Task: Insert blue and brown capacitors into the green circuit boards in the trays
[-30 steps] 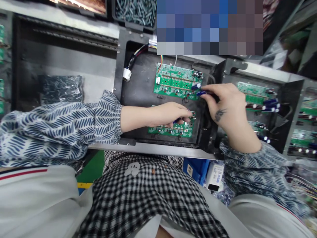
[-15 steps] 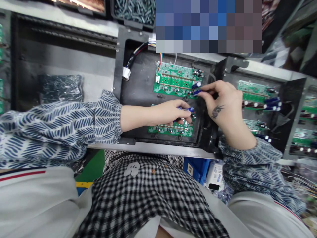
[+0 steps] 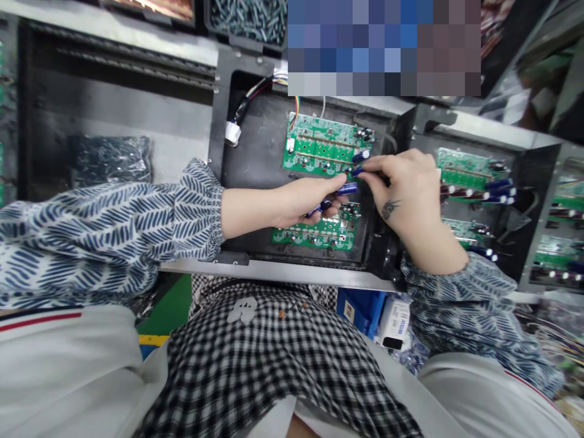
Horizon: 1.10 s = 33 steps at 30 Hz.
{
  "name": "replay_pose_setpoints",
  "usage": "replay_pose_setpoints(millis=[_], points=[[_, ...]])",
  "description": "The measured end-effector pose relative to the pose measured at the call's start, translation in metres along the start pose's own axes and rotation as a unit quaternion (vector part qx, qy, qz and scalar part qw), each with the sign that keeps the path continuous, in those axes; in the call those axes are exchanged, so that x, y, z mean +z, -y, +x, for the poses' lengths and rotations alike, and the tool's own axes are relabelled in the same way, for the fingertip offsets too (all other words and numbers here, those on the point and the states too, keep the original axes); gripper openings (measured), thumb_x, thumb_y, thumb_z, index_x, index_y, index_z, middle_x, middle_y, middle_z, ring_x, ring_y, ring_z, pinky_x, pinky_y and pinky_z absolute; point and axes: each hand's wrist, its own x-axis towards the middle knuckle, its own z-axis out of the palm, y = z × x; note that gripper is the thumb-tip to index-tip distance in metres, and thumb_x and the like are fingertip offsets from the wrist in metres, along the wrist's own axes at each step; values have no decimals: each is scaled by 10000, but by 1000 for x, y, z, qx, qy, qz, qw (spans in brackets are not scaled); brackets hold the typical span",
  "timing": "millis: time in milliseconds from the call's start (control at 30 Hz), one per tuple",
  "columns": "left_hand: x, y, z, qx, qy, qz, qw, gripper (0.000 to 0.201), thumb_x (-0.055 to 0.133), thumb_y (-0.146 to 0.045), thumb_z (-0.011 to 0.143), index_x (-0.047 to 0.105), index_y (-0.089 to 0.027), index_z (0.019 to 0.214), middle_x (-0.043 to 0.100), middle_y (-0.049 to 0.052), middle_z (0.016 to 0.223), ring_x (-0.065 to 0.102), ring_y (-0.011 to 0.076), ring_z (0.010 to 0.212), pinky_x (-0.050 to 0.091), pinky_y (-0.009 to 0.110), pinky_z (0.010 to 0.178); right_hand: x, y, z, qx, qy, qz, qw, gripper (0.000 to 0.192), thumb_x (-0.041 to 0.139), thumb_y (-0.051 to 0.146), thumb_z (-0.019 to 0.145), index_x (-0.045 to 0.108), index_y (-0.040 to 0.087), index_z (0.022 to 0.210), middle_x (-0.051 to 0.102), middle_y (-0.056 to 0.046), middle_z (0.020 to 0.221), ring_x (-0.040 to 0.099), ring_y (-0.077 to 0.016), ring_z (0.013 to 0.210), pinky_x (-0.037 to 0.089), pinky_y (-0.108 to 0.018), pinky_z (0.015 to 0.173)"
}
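Pinched between thumb and fingers of my right hand (image 3: pixel 401 191) is a blue capacitor (image 3: pixel 358 171), at the lower right edge of the upper green circuit board (image 3: pixel 319 145). Another blue capacitor (image 3: pixel 362 156) stands out from that board just above it. My left hand (image 3: pixel 314 198) is closed around several loose blue capacitors (image 3: pixel 347 189), one jutting past the fingers. It hovers over the gap between the boards and partly covers the lower circuit board (image 3: pixel 314 236). Both boards sit in a black tray (image 3: pixel 250 176).
A white connector on a wire bundle (image 3: pixel 233 133) lies at the tray's left. Trays with populated boards (image 3: pixel 465 167) continue on the right. A plastic bag of dark parts (image 3: pixel 109 159) lies on the left. A bin of screws (image 3: pixel 249 21) stands at the back.
My right hand has shifted slightly left with its capacitor, close against the upper board. My left hand has turned and its thumb has risen, showing more of the capacitors in the palm.
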Motion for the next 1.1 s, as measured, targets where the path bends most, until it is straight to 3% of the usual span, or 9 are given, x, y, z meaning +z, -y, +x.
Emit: replay_pose_setpoints(millis=[67,200,300,400,500,600,733,900,1100], points=[[-1,1,1,1,-1,-5,1000,420,489,-431,1052,600,-129,782,529,19,735,475,39,554,245,131,412,-3,5,-4,-27,-7,10,1000,241,473,402,1006,710,376,1042,749,-45,1097,597,-345,1089,426,-587,982],[-1,-1,0,-5,6,-32,999,419,501,-424,1048,587,-126,767,504,16,715,452,34,534,217,125,402,-11,17,-19,-88,-64,105,988,258,560,438,966,705,287,1115,730,-70,1175,656,-306,1065,510,-522,927],[2,-3,-3,-12,33,-38,999,331,552,-336,1027,588,-124,776,506,18,711,458,39,543,192,124,405,-16,18,-26,-115,-42,176,977,177,602,426,934,714,310,1008,733,-52,1079,681,-270,972,548,-454,832],[4,-3,-6,-6,59,10,998,190,586,-87,923,573,-119,736,496,11,673,436,41,546,177,137,429,-19,7,-18,-55,-77,149,984,118,614,367,914,708,296,906,726,-56,930,666,-258,840,529,-435,788],[4,-1,-7,12,57,106,993,155,565,12,819,615,-116,746,544,17,679,417,46,541,203,165,457,-19,-5,-4,32,-90,47,994,174,604,335,909,720,222,972,714,-111,889,649,-279,822,496,-434,799],[3,0,-7,23,56,187,980,122,607,-126,870,686,-118,779,675,68,835,520,70,628,278,176,496,-16,-9,6,53,-34,-26,998,210,545,308,955,722,205,1004,733,-159,1035,639,-321,999,465,-450,895],[1,0,-8,27,55,214,975,338,550,-361,964,702,-142,755,723,69,952,567,87,692,299,176,523,-13,-3,12,67,-2,-45,997,201,539,315,975,722,237,1002,740,-143,1077,608,-326,1029,450,-466,909],[-4,3,-10,92,92,232,964,373,571,-461,954,733,-176,775,608,34,809,489,101,676,257,177,501,-15,3,15,89,21,-64,994,247,528,303,979,735,180,1037,727,-185,1077,601,-342,1037,432,-471,902],[-3,2,-8,61,79,175,979,366,572,-429,992,698,-151,789,477,16,694,406,75,580,210,173,480,-16,3,13,86,24,-61,994,255,524,295,986,727,157,1055,720,-186,1094,592,-320,1025,418,-448,907]])
